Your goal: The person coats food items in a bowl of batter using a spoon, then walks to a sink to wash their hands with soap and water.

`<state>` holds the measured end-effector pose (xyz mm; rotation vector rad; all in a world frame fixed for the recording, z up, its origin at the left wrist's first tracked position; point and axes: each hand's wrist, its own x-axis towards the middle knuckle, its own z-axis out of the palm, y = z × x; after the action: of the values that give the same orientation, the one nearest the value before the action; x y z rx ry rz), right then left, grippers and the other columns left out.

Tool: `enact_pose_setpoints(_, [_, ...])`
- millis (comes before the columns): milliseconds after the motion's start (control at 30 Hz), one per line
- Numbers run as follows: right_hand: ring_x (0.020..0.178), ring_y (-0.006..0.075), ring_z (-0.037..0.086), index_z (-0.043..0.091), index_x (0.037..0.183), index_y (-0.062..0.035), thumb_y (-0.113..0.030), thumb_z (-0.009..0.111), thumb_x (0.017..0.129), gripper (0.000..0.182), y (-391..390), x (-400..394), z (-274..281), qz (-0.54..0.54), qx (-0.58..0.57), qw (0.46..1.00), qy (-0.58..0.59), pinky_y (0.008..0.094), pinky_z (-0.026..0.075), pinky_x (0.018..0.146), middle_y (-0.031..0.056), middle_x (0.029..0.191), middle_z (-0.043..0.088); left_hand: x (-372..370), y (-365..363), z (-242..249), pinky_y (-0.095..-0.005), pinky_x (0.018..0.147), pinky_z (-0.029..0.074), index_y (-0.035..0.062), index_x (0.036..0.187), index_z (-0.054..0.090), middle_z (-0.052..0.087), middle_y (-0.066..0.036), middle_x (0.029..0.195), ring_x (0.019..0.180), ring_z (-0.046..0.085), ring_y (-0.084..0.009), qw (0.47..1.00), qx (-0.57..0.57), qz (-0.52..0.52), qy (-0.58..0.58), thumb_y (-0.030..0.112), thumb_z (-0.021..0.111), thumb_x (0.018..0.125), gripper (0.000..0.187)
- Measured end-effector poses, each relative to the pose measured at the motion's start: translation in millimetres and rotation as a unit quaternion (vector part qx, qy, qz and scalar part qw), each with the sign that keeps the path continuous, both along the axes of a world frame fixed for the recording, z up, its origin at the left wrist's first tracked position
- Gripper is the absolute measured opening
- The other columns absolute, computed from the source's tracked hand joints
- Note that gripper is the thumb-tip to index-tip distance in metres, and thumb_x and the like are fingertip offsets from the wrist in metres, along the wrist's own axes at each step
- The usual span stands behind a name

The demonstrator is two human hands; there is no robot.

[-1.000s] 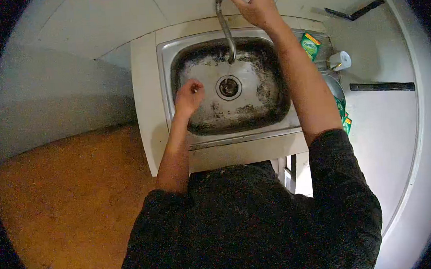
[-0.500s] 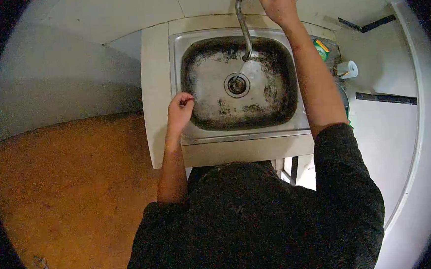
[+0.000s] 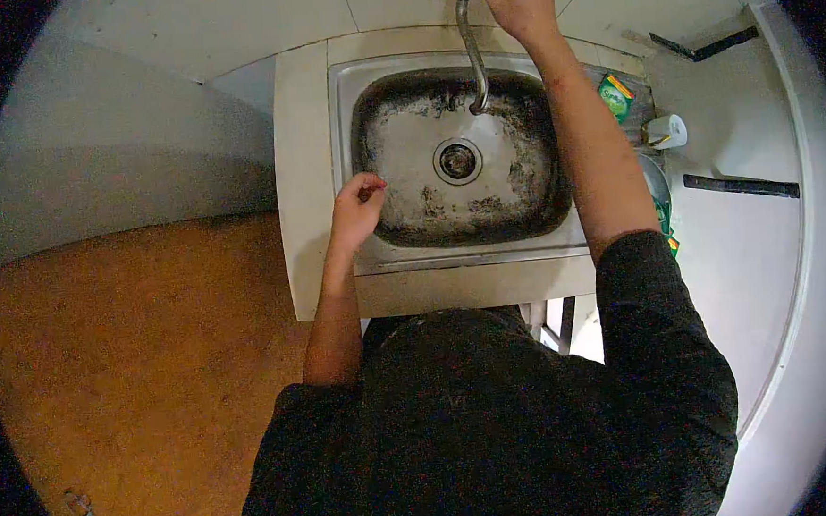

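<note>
My right hand (image 3: 523, 7) is at the top of the metal faucet (image 3: 473, 51), its fingers closed around the upper part by the wall. The exact grip is partly cut off by the frame's top edge. The curved spout hangs over the stainless steel sink (image 3: 406, 145), whose basin is stained dark along its walls. My left hand (image 3: 357, 209) hovers over the basin's left side, fingers curled and pinched together. A small red spot shows at its fingertips; I cannot make out what it is. The round drain (image 3: 457, 162) sits mid-basin.
Right of the sink, partly behind my right arm, are a green packet (image 3: 616, 97), a white cup (image 3: 666, 132) and a round dish (image 3: 655, 182). A light counter edge (image 3: 302, 170) borders the sink. Brown floor (image 3: 155, 368) lies to the left.
A pale stream of water below the spout no longer shows. My left hand has moved slightly right over the basin. My right hand stays at the faucet, shifted slightly left.
</note>
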<state>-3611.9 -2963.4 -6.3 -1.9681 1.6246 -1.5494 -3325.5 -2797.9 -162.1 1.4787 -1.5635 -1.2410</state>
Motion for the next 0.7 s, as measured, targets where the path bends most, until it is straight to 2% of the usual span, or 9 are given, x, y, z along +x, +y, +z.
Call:
enact_pose_setpoints(133, [0.072, 0.0132, 0.058, 0.062, 0.111, -0.0081, -0.02, 0.059, 0.089, 0.025, 1.2, -18.2, -52.9, -0.001, -0.135, 0.991, 0.024, 0.0251, 0.047, 0.067, 0.0049, 0.079, 0.063, -3.2, 1.7, 10.7, -0.0254, 0.067, 0.045, 0.0012, 0.092, 0.06, 0.06, -0.003, 0.081, 0.074, 0.054, -0.0104, 1.0, 0.004, 0.001, 0.005, 0.007, 0.059, 0.084, 0.01])
enact_pose_setpoints(200, [0.074, 0.0144, 0.056, 0.059, 0.108, -0.0026, -0.024, 0.051, 0.092, 0.028, 35.8, -20.3, -94.4, -0.065, 0.108, 0.971, -0.203, 0.0258, 0.046, 0.068, 0.0068, 0.086, 0.061, -1.7, 0.4, 1.7, -0.026, 0.067, 0.045, 0.0009, 0.092, 0.061, 0.06, -0.004, 0.08, 0.073, 0.055, -0.011, 1.0, 0.01, -0.007, -0.006, 0.011, 0.058, 0.087, 0.012])
enact_pose_setpoints(367, [0.076, 0.0222, 0.059, 0.057, 0.1, -0.0009, -0.03, 0.042, 0.095, 0.033, 110.8, 21.9, -199.3, 0.103, 0.4, 0.614, -0.673, 0.0349, 0.049, 0.068, 0.0096, 0.089, 0.063, -11.0, -3.4, 16.7, -0.0284, 0.064, 0.046, -0.001, 0.087, 0.06, 0.064, -0.007, 0.077, 0.071, 0.058, -0.014, 0.993, 0.07, -0.057, -0.071, 0.024, 0.052, 0.093, 0.027])
enact_pose_setpoints(467, [0.069, 0.0197, 0.057, 0.059, 0.095, -0.0006, -0.025, 0.044, 0.096, 0.028, 126.9, 4.7, -207.9, 0.128, 0.383, 0.655, -0.638, 0.0307, 0.048, 0.067, 0.0076, 0.079, 0.061, -17.1, -8.5, 28.3, -0.0307, 0.063, 0.047, -0.0014, 0.083, 0.061, 0.065, -0.01, 0.076, 0.069, 0.06, -0.0176, 0.96, 0.195, -0.131, -0.156, 0.03, 0.047, 0.095, 0.036])
enact_pose_setpoints(500, [0.069, 0.0197, 0.057, 0.059, 0.095, -0.0006, -0.025, 0.044, 0.096, 0.028, 130.1, -1.5, -207.2, 0.129, 0.383, 0.654, -0.64, 0.0307, 0.048, 0.067, 0.0076, 0.079, 0.061, -14.9, -8.4, 27.3, -0.0322, 0.063, 0.048, -0.001, 0.082, 0.061, 0.065, -0.011, 0.076, 0.069, 0.061, -0.0188, 0.971, 0.201, -0.117, -0.051, 0.031, 0.046, 0.095, 0.037])
enact_pose_setpoints(567, [0.069, 0.02, 0.057, 0.059, 0.097, 0.0006, -0.026, 0.046, 0.096, 0.03, 148.8, 0.3, -133.4, 0.05, 0.436, 0.737, -0.515, 0.0296, 0.048, 0.066, 0.0087, 0.08, 0.061, -6.6, -12.1, 27.6, -0.0337, 0.064, 0.048, -0.0006, 0.08, 0.06, 0.064, -0.013, 0.076, 0.069, 0.061, -0.0201, 0.972, 0.206, -0.101, 0.053, 0.031, 0.046, 0.095, 0.038])
enact_pose_setpoints(633, [0.077, 0.0238, 0.06, 0.06, 0.099, -0.0019, -0.028, 0.052, 0.092, 0.028, 165.6, -16.2, -142.6, 0.122, 0.383, 0.705, -0.584, 0.0358, 0.048, 0.077, 0.0107, 0.082, 0.063, 3.1, -16.7, 33.5, -0.032, 0.072, 0.049, -0.0004, 0.091, 0.062, 0.065, -0.014, 0.084, 0.08, 0.063, -0.0205, 0.87, 0.228, -0.149, 0.41, 0.029, 0.046, 0.095, 0.034])
enact_pose_setpoints(667, [0.085, 0.0267, 0.061, 0.06, 0.103, -0.0039, -0.027, 0.056, 0.089, 0.028, 172.1, -25.8, -175.0, 0.178, 0.399, 0.884, -0.167, 0.0391, 0.045, 0.085, 0.0132, 0.09, 0.063, -1.5, -11.8, 38.5, -0.032, 0.072, 0.049, -0.0004, 0.091, 0.062, 0.065, -0.014, 0.084, 0.08, 0.063, -0.0205, 0.871, 0.225, -0.148, 0.411, 0.029, 0.046, 0.095, 0.034])
enact_pose_setpoints(700, [0.093, 0.0296, 0.061, 0.06, 0.107, -0.0059, -0.027, 0.06, 0.085, 0.03, 176.2, -29.8, -193.4, 0.197, 0.331, 0.878, 0.284, 0.0424, 0.042, 0.093, 0.0157, 0.097, 0.064, -7.2, -7.2, 44.8, -0.0338, 0.077, 0.047, 0.0002, 0.096, 0.061, 0.064, -0.014, 0.09, 0.086, 0.061, -0.0227, 0.938, 0.112, -0.13, 0.302, 0.031, 0.046, 0.094, 0.034])
